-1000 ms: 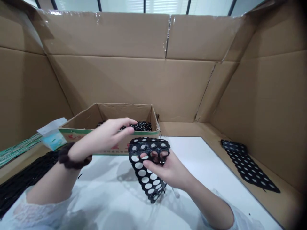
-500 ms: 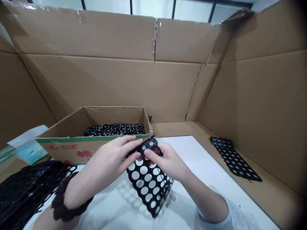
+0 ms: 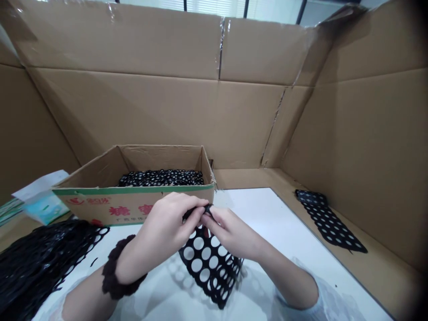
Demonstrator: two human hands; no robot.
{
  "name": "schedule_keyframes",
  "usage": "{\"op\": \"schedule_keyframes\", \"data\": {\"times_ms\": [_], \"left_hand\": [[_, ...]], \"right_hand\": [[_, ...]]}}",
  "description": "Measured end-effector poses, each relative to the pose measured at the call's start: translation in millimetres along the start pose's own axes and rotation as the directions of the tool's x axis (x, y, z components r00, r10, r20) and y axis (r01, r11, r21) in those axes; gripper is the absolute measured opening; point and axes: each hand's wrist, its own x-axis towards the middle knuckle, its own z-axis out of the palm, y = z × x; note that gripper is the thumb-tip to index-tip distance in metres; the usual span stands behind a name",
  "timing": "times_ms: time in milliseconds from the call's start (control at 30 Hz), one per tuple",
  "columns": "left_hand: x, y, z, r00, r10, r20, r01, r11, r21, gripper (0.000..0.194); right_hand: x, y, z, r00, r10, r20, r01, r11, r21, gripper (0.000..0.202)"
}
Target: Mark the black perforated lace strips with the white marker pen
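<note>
A strip of black fabric with round holes [image 3: 205, 258] hangs down from between my two hands over the white table. My left hand [image 3: 175, 220] pinches its bunched upper edge, a dark scrunchie [image 3: 117, 272] around the wrist. Close against it, my right hand [image 3: 230, 232] grips the same edge with thumb and fingers. The fingertips of both hands nearly meet and hide most of the gripped part. The strip's lower end tapers to a corner just above or at the table; I cannot tell whether it touches.
An open cardboard box [image 3: 133, 196] holding black holed pieces stands behind my left hand. A black heap of holed material [image 3: 43, 258] lies at left, near a tissue packet [image 3: 45, 207]. Another holed strip [image 3: 329, 220] lies at right. Tall cardboard walls [image 3: 160, 111] surround the white tabletop [image 3: 247, 200].
Both hands have closed in on each other at the strip's upper edge, which is now folded down and mostly hidden. The left hand's fingers have curled in. The view has shifted slightly.
</note>
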Motion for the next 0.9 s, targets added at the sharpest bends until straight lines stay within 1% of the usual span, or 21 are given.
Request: {"op": "schedule_keyframes", "data": {"times_ms": [100,133,167,200,233,300,333,367,433,467,500,533,600,667,700,733,767,800,833,867,900], "left_hand": [[2.2,5.3,3.5,0.992,-0.098,-0.076,0.097,0.995,-0.013,0.020],[4.0,4.0,3.9,0.985,-0.126,-0.118,0.126,0.992,-0.012,0.020],[6.6,0.1,3.7,0.971,-0.155,-0.183,0.156,0.988,-0.007,0.021],[9.7,-7.1,2.7,0.945,-0.185,-0.271,0.193,0.981,0.002,0.022],[13.3,-17.5,1.2,0.905,-0.213,-0.369,0.236,0.972,0.017,0.023],[20.9,-46.2,-2.8,0.794,-0.250,-0.554,0.343,0.937,0.068,0.027],[24.5,-62.3,-4.8,0.777,-0.251,-0.578,0.376,0.920,0.106,0.030],[27.6,-77.4,-6.7,0.797,-0.242,-0.553,0.394,0.903,0.171,0.030],[31.9,-98.8,-10.0,0.862,-0.235,-0.449,0.404,0.853,0.329,0.032],[32.7,-102.7,-11.5,0.884,-0.229,-0.408,0.392,0.838,0.378,0.033],[32.4,-101.3,-13.0,0.899,-0.217,-0.381,0.371,0.839,0.397,0.034],[31.1,-94.9,-14.6,0.910,-0.199,-0.363,0.341,0.859,0.383,0.035],[25.6,-71.2,-16.9,0.937,-0.146,-0.318,0.242,0.927,0.286,0.035],[18.3,-42.6,-16.7,0.979,-0.086,-0.187,0.119,0.978,0.172,0.032],[15.0,-29.9,-15.2,0.992,-0.040,-0.120,0.056,0.989,0.134,0.031],[12.3,-19.5,-12.9,0.997,-0.001,-0.074,0.008,0.995,0.104,0.030],[10.3,-12.0,-10.3,0.998,0.031,-0.053,-0.027,0.997,0.078,0.029],[9.2,-7.2,-7.7,0.998,0.046,-0.046,-0.044,0.998,0.053,0.028],[8.9,-4.6,-5.7,0.998,0.037,-0.048,-0.036,0.999,0.018,0.027],[9.2,-3.7,-4.7,0.999,0.009,-0.037,-0.010,0.999,-0.035,0.025],[9.9,-3.7,-4.9,0.999,-0.034,0.000,0.033,0.993,-0.110,0.024]], "right_hand": [[-0.6,-1.7,-0.9,1.000,-0.012,-0.007,0.012,1.000,0.027,0.025],[-1.1,-2.1,-1.1,1.000,-0.016,-0.011,0.016,0.998,0.056,0.025],[-1.7,-2.1,-1.2,1.000,-0.013,-0.015,0.015,0.996,0.088,0.025],[-2.2,-1.8,-1.2,1.000,-0.003,-0.024,0.006,0.993,0.118,0.026],[-2.7,-1.4,-1.1,0.999,0.017,-0.035,-0.012,0.990,0.143,0.027],[-3.0,-0.5,-0.6,0.996,0.070,-0.059,-0.058,0.983,0.175,0.028],[-2.8,-0.4,-0.4,0.993,0.093,-0.073,-0.078,0.979,0.186,0.028],[-2.3,-0.6,-0.3,0.990,0.112,-0.089,-0.092,0.975,0.202,0.028],[-1.1,-1.9,-0.5,0.985,0.132,-0.110,-0.097,0.956,0.278,0.026],[-0.3,-2.5,-0.9,0.984,0.138,-0.116,-0.094,0.941,0.326,0.025],[0.4,-2.9,-1.3,0.981,0.148,-0.125,-0.092,0.924,0.370,0.025],[1.0,-2.9,-1.7,0.978,0.160,-0.136,-0.093,0.909,0.406,0.024],[1.8,-2.0,-2.3,0.970,0.181,-0.163,-0.095,0.896,0.434,0.024],[2.0,-0.6,-2.3,0.965,0.176,-0.192,-0.084,0.908,0.410,0.024],[1.9,-0.1,-2.0,0.967,0.159,-0.201,-0.072,0.920,0.385,0.024],[1.8,0.0,-1.6,0.968,0.140,-0.210,-0.058,0.934,0.353,0.024],[1.5,-0.2,-1.2,0.968,0.119,-0.223,-0.045,0.948,0.314,0.024],[1.0,-0.9,-0.6,0.967,0.098,-0.233,-0.031,0.961,0.274,0.024],[0.4,-2.0,0.0,0.968,0.076,-0.240,-0.017,0.971,0.238,0.024],[-0.4,-3.2,0.6,0.969,0.055,-0.242,-0.003,0.978,0.209,0.024],[-1.4,-4.5,1.1,0.971,0.035,-0.238,0.010,0.983,0.183,0.023]]}}
